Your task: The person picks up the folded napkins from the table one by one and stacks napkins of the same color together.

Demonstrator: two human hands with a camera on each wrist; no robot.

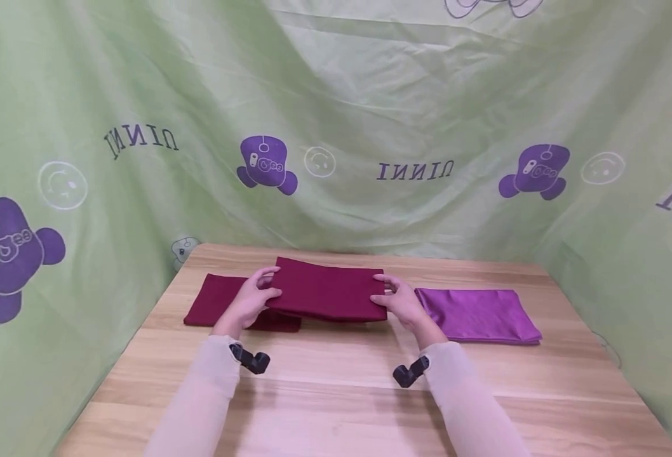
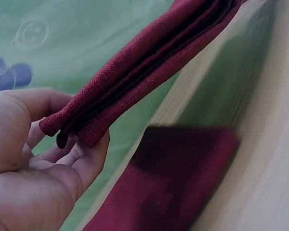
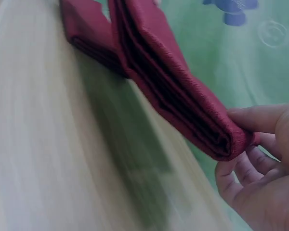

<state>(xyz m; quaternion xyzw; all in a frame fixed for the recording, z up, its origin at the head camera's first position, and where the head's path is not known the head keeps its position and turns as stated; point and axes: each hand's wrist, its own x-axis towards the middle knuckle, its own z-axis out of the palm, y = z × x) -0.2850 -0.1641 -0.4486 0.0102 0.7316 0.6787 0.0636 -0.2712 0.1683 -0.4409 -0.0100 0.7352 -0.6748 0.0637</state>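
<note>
Folded maroon cloth (image 1: pixel 330 291) between both hands (image 1: pixel 254 297), pinched at ends, raised

Head view: high over the near side of the wooden surface (image 1: pixel 336 412), facing forward and down; widest, taking in far edge, both far corners, green curtain (image 1: pixel 359 82). Left wrist view: close behind left hand (image 2: pixel 43 154), canted, surface edge diagonal. Right wrist view: equally close at right hand (image 3: pixel 260 159), canted opposite way. All three share raised burgundy cloth (image 1: pixel 327 289) and flat burgundy cloth (image 1: pixel 213 304).
</note>
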